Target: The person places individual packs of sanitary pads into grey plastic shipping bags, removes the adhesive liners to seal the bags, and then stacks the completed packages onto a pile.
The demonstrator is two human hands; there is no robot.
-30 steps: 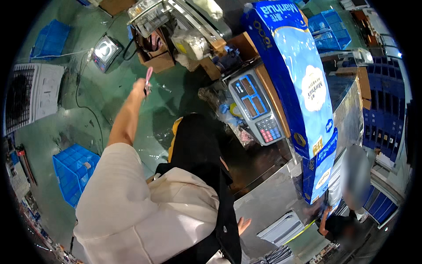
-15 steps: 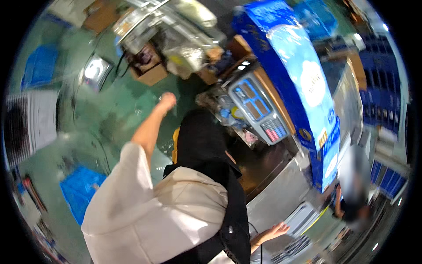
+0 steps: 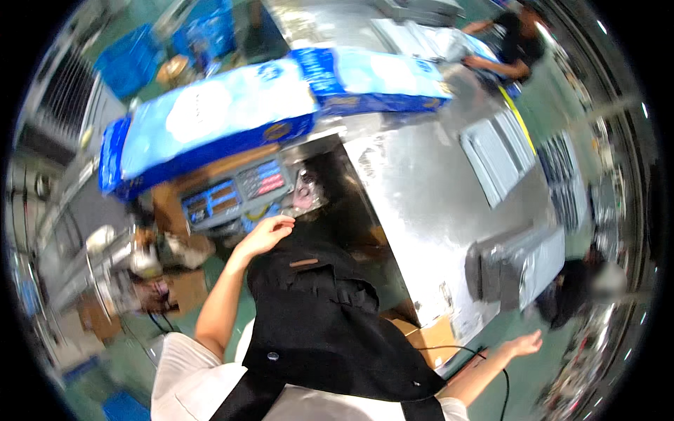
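My left hand (image 3: 265, 234) is in front of my black apron (image 3: 309, 302), close to the near side of a grey digital scale (image 3: 239, 191) with blue display panels. Its fingers are loosely stretched, and nothing shows in them. Out to the right, my right hand (image 3: 523, 344) hangs past the metal table's near corner with fingers extended and nothing held. Beyond the scale lies a long blue-and-white plastic-wrapped pack (image 3: 210, 116). A second such pack (image 3: 382, 77) sits end to end with it on the metal table (image 3: 404, 203).
Stacked flat grey plastic bags (image 3: 495, 158) and a bulky grey bundle (image 3: 516, 266) lie on the table's right side. A co-worker (image 3: 516, 49) handles packages at the far right; another person (image 3: 576, 288) is beyond the bundle. A cardboard box (image 3: 428, 337) is by my right arm.
My view and body have turned right toward the metal table. My left hand has moved from over the green floor to beside the scale; my right hand remains out to the side.
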